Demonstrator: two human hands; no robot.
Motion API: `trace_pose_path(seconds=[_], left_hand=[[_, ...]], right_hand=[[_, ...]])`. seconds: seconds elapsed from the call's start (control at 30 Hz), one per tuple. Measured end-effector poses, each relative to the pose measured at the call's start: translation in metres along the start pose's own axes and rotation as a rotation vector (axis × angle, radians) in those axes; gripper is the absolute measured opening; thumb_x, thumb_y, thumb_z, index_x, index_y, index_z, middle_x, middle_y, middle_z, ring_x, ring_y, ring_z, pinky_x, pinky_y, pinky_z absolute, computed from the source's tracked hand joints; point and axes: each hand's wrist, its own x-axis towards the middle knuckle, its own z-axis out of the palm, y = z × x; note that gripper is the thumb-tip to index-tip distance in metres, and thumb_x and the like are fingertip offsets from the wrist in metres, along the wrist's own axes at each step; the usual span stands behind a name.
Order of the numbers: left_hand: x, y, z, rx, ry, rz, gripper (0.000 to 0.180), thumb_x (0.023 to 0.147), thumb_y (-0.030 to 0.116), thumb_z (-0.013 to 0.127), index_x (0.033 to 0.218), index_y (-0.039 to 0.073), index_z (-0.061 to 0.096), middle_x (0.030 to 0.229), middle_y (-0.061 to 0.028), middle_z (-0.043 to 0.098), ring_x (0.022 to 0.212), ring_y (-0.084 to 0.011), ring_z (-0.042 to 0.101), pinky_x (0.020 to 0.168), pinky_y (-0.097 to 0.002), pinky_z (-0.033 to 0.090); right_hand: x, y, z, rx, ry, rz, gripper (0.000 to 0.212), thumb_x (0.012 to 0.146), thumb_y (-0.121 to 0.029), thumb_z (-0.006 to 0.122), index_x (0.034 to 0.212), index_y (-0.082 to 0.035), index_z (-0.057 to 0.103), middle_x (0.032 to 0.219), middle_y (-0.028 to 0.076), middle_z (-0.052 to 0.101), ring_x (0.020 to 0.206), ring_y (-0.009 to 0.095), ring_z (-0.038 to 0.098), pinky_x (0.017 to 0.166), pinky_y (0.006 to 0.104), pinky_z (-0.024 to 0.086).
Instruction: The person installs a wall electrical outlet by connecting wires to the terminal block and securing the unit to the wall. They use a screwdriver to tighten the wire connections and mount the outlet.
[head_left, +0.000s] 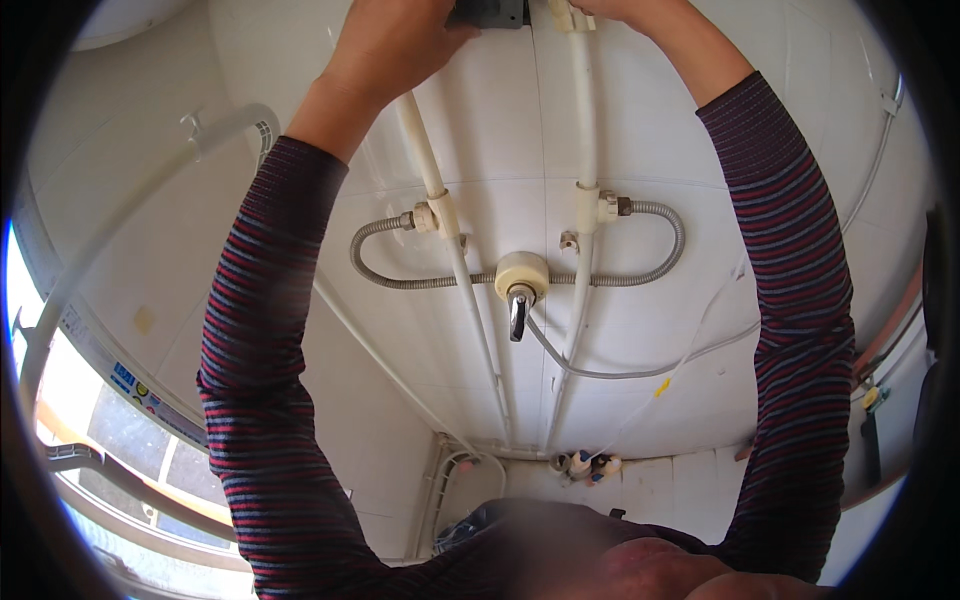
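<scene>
Both arms reach up along a tiled wall to the top edge of the picture. My left hand (400, 40) is at the left side of a dark grey box (492, 12), closed on it with the thumb by its lower edge. The other fingers and the upper part of the box are cut off. To the right, my right hand (625, 8) is beside a cream pipe fitting (572, 17) on the right-hand pipe (586, 110). Only a little of this hand shows, and its fingers are mostly beyond the edge. The left-hand pipe (420, 145) runs down below my left hand.
A shower mixer tap (520, 285) sits mid-wall, joined to both pipes by braided metal hoses (372, 272). A thin grey hose (640, 373) curves rightward from it. Several bottles (583, 465) stand low by the wall. A white curved pipe (140, 210) is at left, near a window (130, 430).
</scene>
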Motion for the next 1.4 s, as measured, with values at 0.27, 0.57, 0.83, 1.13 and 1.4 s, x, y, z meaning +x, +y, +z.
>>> trace_pose_path(seconds=[0.27, 0.57, 0.83, 1.13, 1.4], left_hand=[[0.002, 0.004, 0.008, -0.059, -0.06, -0.096, 0.064, 0.074, 0.02, 0.082, 0.131, 0.001, 0.06, 0.122, -0.0192, 0.061, 0.113, -0.0399, 0.06, 0.096, -0.0465, 0.053], [0.018, -0.002, 0.01, 0.004, -0.191, -0.119, 0.065, 0.075, 0.023, 0.084, 0.132, 0.003, 0.06, 0.124, -0.0195, 0.059, 0.116, -0.0396, 0.058, 0.098, -0.0464, 0.051], [-0.026, 0.024, 0.0, 0.184, -0.049, -0.063, 0.074, 0.076, 0.012, 0.082, 0.144, 0.013, 0.053, 0.13, -0.0186, 0.056, 0.121, -0.0402, 0.056, 0.103, -0.0511, 0.047], [-0.089, 0.125, -0.032, -0.032, 0.144, -0.412, 0.059, 0.098, 0.023, 0.064, 0.152, 0.006, 0.046, 0.139, -0.0249, 0.054, 0.128, -0.0349, 0.054, 0.102, -0.0502, 0.05], [-0.309, 0.417, -0.197, -0.47, -0.09, -1.183, 0.043, 0.08, 0.003, 0.074, 0.123, 0.009, 0.069, 0.083, -0.0072, 0.064, 0.068, -0.024, 0.066, 0.056, -0.0363, 0.053]], right_hand=[[-0.052, 0.031, 0.01, 0.022, 0.179, -0.089, 0.031, 0.09, -0.026, 0.076, 0.098, 0.004, 0.071, 0.08, 0.016, 0.072, 0.069, 0.025, 0.067, 0.069, 0.0373, 0.053], [-0.167, 0.035, -0.054, 0.01, -0.03, 0.199, 0.03, 0.094, -0.025, 0.075, 0.095, 0.005, 0.067, 0.071, 0.008, 0.059, 0.065, 0.014, 0.051, 0.066, 0.0304, 0.047], [-0.29, 0.051, -0.071, 0.335, -0.187, 0.58, 0.021, 0.094, -0.018, 0.075, 0.09, 0.001, 0.068, 0.07, -0.003, 0.055, 0.066, 0.006, 0.045, 0.061, 0.0258, 0.041], [-0.395, 0.044, -0.013, 0.607, -0.389, 0.909, 0.018, 0.097, -0.019, 0.072, 0.095, -0.001, 0.068, 0.068, -0.005, 0.054, 0.047, 0.003, 0.042, 0.042, 0.0214, 0.033], [-0.594, -0.026, 0.063, 0.797, -0.863, 1.183, 0.021, 0.096, -0.022, 0.075, 0.099, -0.004, 0.067, 0.063, -0.004, 0.052, 0.044, 0.005, 0.043, 0.04, 0.0239, 0.034]])
